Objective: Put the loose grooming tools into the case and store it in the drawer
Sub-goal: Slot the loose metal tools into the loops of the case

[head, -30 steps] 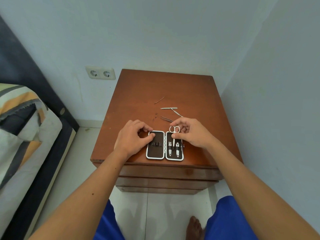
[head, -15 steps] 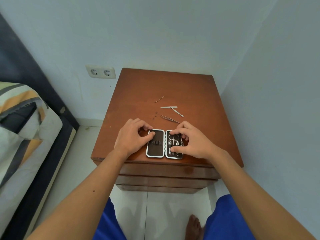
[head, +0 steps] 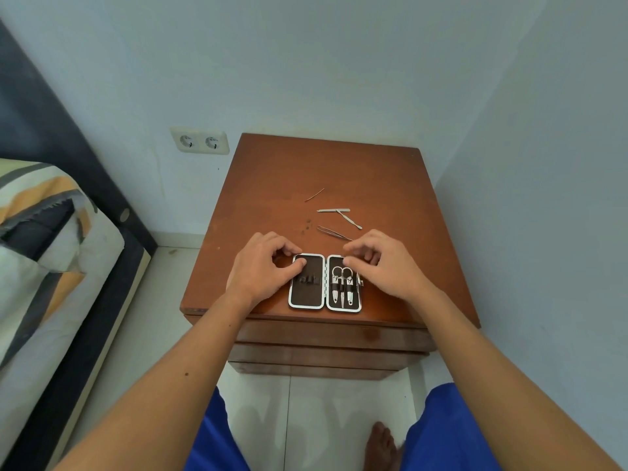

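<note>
Four loose tools lay on the tabletop (head: pixel 373 171) beyond the open case (head: pixel 324 283): a thin curved pick (head: pixel 314 195) farthest back, a flat nail file (head: pixel 333 210) crossed by a slim pusher (head: pixel 350 220), and the tweezers (head: pixel 334 232) nearest. The case sat flat at the front edge of the tabletop, above the closed drawer (head: pixel 326 334). Its right half held scissors (head: pixel 341 278) and what looked like two clippers under an elastic strap; its left half showed empty loops.

The left hand (head: pixel 261 266) rested its thumb on the left half, pinning the case, fingers curled and grasping nothing. The right hand (head: pixel 384 263) hovered over the top right corner of the case, fingers loosely bent and empty.

The step in hand seemed to be fetching the next tool, most likely the tweezers just beyond the right fingertips. Done well, that would mean keeping the left thumb pressing so the case cannot slide, pinching the tweezers shut at mid-length, and feeding the narrow end under a free loop instead of forcing it. The crossed file and pusher would be better taken one at a time.

No brand, label or writing could be read anywhere.
</note>
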`<state>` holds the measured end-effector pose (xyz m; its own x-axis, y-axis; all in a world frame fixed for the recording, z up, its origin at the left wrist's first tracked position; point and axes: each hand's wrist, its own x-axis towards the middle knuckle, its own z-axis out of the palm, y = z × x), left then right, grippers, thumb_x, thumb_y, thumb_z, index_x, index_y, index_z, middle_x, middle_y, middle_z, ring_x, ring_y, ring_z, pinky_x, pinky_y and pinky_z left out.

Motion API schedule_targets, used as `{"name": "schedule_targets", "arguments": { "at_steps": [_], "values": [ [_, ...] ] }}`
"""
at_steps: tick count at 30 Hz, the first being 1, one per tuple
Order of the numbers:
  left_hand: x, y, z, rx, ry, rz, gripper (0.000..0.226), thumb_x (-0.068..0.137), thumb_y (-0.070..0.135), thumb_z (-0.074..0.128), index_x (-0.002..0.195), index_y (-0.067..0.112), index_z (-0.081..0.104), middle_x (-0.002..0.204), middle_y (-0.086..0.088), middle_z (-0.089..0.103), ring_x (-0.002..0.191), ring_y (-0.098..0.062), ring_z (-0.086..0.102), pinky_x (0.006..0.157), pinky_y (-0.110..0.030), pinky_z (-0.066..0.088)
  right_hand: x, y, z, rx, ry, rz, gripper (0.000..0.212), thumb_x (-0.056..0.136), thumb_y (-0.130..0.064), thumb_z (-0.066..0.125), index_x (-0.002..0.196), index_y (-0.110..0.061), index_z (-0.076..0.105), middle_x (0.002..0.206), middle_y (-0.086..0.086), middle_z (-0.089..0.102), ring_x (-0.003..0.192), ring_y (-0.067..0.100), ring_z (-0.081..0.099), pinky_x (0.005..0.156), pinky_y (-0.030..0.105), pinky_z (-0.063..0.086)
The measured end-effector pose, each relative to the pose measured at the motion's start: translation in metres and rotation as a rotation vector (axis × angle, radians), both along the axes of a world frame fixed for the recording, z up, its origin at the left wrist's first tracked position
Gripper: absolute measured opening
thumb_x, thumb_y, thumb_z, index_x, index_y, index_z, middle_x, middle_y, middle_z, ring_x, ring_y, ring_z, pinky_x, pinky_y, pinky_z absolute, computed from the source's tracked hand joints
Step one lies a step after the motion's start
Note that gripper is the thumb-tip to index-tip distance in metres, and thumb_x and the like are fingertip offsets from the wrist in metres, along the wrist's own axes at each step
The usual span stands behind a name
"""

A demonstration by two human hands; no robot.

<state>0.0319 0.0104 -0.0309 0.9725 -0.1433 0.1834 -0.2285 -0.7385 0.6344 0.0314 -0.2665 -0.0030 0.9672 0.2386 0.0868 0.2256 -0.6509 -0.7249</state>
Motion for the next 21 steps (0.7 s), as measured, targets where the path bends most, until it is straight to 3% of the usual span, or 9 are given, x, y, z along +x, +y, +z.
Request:
{"name": "schedule_targets", "arguments": {
  "at_steps": [5, 10, 15, 21],
  "values": [
    [0.0, 0.0, 0.0, -0.006, 0.003, -0.001, 0.013, 0.089, 0.047, 0.079, 0.099, 0.039, 0.076, 0.095, 0.021, 0.066, 0.096, -0.003, 0.053, 0.074, -0.016, 0.039, 0.034, 0.006, 0.0, -0.079, -0.081, -0.165, 0.01, 0.093, -0.021, 0.076, 0.1, -0.024, 0.081, 0.086, -0.012, 0.063, 0.074, 0.0, 0.058, 0.072, 0.011, 0.04],
    [0.0, 0.0, 0.0, -0.007, 0.005, 0.003, 0.014, 0.088, 0.047, 0.08, 0.099, 0.039, 0.076, 0.095, 0.02, 0.066, 0.095, -0.003, 0.053, 0.074, -0.018, 0.039, 0.053, 0.023, 0.003, -0.178, -0.05, -0.07, 0.011, 0.089, -0.026, 0.082, 0.099, -0.022, 0.08, 0.091, -0.009, 0.062, 0.074, -0.003, 0.056, 0.072, 0.018, 0.04],
    [0.0, 0.0, 0.0, -0.003, 0.002, 0.007, 0.014, 0.088, 0.048, 0.079, 0.099, 0.039, 0.076, 0.095, 0.021, 0.067, 0.095, -0.002, 0.053, 0.074, -0.016, 0.038, 0.056, 0.029, 0.002, -0.257, -0.057, -0.041, 0.002, 0.093, -0.023, 0.076, 0.093, -0.023, 0.078, 0.086, -0.011, 0.059, 0.072, 0.0, 0.052, 0.075, 0.024, 0.039],
    [0.001, 0.001, 0.001, -0.01, 0.001, 0.003, 0.013, 0.087, 0.048, 0.08, 0.096, 0.04, 0.075, 0.093, 0.022, 0.067, 0.095, -0.003, 0.054, 0.074, -0.018, 0.038, 0.05, 0.025, 0.006, -0.004, 0.023, -0.13, 0.006, 0.09, -0.025, 0.079, 0.094, -0.022, 0.076, 0.084, -0.007, 0.074, 0.073, 0.008, 0.066, 0.072, 0.019, 0.051]
  ]
}}
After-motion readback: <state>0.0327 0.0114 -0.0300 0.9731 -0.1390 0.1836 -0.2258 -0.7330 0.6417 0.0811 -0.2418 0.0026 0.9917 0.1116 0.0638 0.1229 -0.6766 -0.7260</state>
